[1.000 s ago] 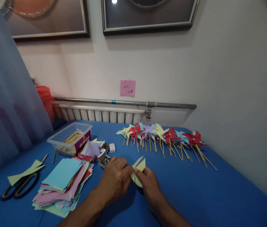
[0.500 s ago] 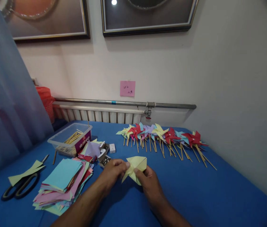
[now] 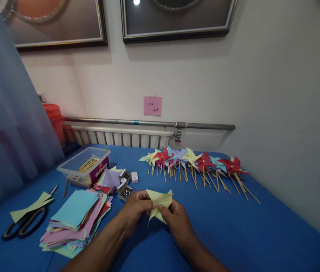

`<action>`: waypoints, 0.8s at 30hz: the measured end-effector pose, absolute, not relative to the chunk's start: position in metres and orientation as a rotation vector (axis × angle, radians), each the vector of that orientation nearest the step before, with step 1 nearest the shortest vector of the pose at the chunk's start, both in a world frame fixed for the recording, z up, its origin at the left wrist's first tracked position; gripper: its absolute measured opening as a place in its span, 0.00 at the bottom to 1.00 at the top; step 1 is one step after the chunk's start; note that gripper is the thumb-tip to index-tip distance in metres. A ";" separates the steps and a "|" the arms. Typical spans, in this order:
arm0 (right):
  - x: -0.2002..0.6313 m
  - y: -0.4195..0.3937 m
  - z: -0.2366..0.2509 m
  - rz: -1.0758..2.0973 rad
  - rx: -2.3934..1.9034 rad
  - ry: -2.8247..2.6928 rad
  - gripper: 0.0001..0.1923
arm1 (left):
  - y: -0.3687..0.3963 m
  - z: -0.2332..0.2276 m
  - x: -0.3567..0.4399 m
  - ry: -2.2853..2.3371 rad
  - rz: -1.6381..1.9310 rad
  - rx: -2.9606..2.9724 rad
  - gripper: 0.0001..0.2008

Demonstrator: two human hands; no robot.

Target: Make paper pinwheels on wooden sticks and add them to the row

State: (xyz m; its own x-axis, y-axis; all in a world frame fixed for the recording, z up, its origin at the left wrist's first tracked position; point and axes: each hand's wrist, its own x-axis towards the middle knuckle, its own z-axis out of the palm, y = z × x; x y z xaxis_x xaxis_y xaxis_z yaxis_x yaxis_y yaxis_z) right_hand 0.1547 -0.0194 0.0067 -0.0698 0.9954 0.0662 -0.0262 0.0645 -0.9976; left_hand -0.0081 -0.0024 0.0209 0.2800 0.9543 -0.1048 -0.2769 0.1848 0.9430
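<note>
blue table (image 3: 233, 226) bears a row of finished pinwheels (image 3: 196, 160) at 1 o'clock and a paper stack (image 3: 76, 221) at 9 o'clock. left hand (image 3: 135, 209) and right hand (image 3: 177, 219) both pinch the yellow paper piece (image 3: 158, 202), held at centre just above the table.

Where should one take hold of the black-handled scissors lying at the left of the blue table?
Probably by the black loop handles of the black-handled scissors, coming from above at the near left: they lie flat and uncovered, while a pale green paper strip lies over the blades.
</note>
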 end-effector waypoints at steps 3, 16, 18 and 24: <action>0.154 -0.019 0.009 1.224 -1.108 -1.284 0.23 | -0.005 0.026 -0.007 0.842 1.062 1.007 0.17; 0.154 -0.019 -0.001 1.168 -1.215 -1.344 0.20 | -0.006 0.039 -0.003 0.939 1.106 1.036 0.14; 0.154 -0.018 -0.002 1.172 -1.203 -1.342 0.20 | -0.005 0.038 -0.003 0.933 1.099 1.051 0.14; 0.153 -0.018 -0.004 1.207 -1.145 -1.335 0.21 | -0.003 0.032 -0.002 0.983 1.120 1.063 0.14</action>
State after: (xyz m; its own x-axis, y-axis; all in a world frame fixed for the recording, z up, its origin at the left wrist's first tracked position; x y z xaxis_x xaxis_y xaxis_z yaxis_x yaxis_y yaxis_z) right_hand 0.1531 -0.0176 -0.0035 -0.0913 0.9938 0.0638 0.0361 0.0673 -0.9971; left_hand -0.0021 -0.0035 0.0319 0.1673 0.9832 -0.0725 -0.1993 0.1058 0.9742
